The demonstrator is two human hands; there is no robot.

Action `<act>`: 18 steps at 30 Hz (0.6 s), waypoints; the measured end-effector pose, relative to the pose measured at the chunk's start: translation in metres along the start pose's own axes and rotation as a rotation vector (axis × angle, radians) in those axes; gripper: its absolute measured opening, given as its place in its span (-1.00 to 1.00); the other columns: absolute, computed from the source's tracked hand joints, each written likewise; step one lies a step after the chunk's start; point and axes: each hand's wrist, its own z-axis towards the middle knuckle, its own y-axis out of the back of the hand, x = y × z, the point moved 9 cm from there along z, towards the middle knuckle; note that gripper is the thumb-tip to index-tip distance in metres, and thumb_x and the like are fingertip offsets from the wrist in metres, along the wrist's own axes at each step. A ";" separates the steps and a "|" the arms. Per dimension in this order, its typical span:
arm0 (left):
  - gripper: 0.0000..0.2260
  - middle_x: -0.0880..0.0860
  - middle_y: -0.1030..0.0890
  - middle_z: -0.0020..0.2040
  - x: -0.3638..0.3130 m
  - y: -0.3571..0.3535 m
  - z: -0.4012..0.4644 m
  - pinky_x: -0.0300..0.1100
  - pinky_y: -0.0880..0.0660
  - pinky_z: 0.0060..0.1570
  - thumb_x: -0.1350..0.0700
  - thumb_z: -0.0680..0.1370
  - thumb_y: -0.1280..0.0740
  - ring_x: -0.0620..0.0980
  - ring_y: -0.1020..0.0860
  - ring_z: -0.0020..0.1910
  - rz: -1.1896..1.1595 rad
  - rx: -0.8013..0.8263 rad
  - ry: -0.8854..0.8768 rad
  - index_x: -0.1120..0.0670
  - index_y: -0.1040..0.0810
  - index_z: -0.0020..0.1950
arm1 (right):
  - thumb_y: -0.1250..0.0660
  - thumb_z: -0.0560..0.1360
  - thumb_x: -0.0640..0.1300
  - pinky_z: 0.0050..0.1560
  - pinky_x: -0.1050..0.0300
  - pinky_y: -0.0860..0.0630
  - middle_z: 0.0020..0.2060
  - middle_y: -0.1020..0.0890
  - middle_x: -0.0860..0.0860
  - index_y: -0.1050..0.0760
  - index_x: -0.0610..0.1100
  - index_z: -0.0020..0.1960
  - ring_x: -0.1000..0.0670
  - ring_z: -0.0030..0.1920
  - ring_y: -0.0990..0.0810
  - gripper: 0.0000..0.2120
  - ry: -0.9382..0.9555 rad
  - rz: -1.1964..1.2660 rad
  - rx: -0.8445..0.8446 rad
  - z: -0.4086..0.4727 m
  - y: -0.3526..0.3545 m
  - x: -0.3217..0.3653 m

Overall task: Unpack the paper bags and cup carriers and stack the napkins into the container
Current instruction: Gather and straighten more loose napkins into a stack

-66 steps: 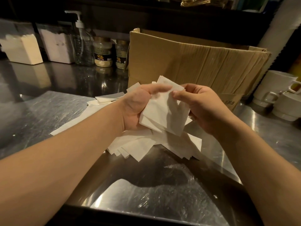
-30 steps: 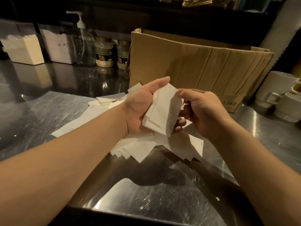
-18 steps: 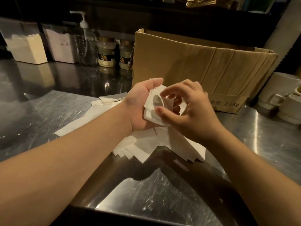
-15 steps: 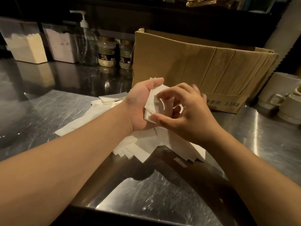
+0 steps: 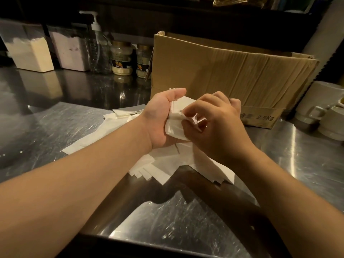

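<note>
My left hand [image 5: 161, 118] grips a small stack of white napkins [image 5: 176, 125] above the steel counter, thumb over the top edge. My right hand [image 5: 214, 129] is curled over the stack's front, its fingertips pinching the napkin edges. Under both hands a loose heap of white napkins [image 5: 167, 164] lies spread on the counter, stretching left toward a long white sheet [image 5: 96, 138]. An open cardboard box [image 5: 232, 75] stands right behind my hands.
Two plastic containers of powder [image 5: 31, 53], a clear pump bottle [image 5: 98, 49] and two jars [image 5: 122, 58] line the back left. White mugs [image 5: 323, 108] stand at the right. The steel counter [image 5: 55, 123] shows bare metal at the left and front.
My right hand moved from the stack's right side over its front and now pinches the edges. The stack turned more upright in my left hand.
</note>
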 end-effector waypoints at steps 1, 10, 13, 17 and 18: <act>-0.67 0.09 -0.63 -0.20 0.000 0.000 0.000 -0.06 -0.62 -0.12 -0.15 0.63 -0.21 0.05 -0.63 -0.21 -0.007 0.004 0.001 0.05 -0.54 0.22 | -0.52 0.48 -0.06 0.09 -0.02 -0.18 -0.01 -0.65 0.03 -0.65 -0.02 0.01 -0.06 0.08 -0.51 -0.87 0.013 0.003 0.003 0.000 0.000 0.000; -0.56 0.14 -0.63 -0.05 0.001 0.002 0.007 0.02 -0.61 -0.03 -0.17 0.64 -0.19 0.10 -0.63 -0.08 -0.045 0.042 0.024 0.08 -0.50 0.37 | -0.52 0.47 0.10 0.10 0.00 -0.15 0.04 -0.65 0.11 -0.65 0.07 0.04 0.02 0.12 -0.47 -0.80 0.001 0.065 0.075 0.000 -0.003 -0.002; -0.57 0.13 -0.63 -0.03 0.001 0.004 0.007 0.02 -0.60 -0.04 -0.17 0.63 -0.20 0.10 -0.62 -0.06 -0.039 0.034 0.027 0.07 -0.51 0.36 | -0.52 0.46 0.13 0.10 0.01 -0.12 0.06 -0.65 0.13 -0.64 0.09 0.09 0.04 0.13 -0.48 -0.76 0.007 0.041 0.112 0.001 -0.003 -0.003; -0.65 0.10 -0.64 -0.14 0.002 0.007 0.009 0.00 -0.60 -0.12 -0.14 0.63 -0.23 0.09 -0.64 -0.14 -0.037 -0.002 0.014 0.06 -0.55 0.26 | -0.53 0.45 0.07 0.10 -0.08 -0.21 0.05 -0.66 0.06 -0.63 0.06 0.10 -0.06 0.11 -0.53 -0.74 0.046 -0.087 0.098 0.000 -0.004 0.003; -0.65 0.10 -0.64 -0.14 0.002 0.006 0.009 -0.01 -0.60 -0.10 -0.14 0.63 -0.24 0.09 -0.63 -0.13 -0.044 -0.005 0.013 0.07 -0.55 0.25 | -0.53 0.45 0.05 0.10 -0.12 -0.26 0.04 -0.67 0.03 -0.63 0.04 0.09 -0.09 0.09 -0.55 -0.75 0.059 -0.119 0.083 -0.001 -0.005 0.005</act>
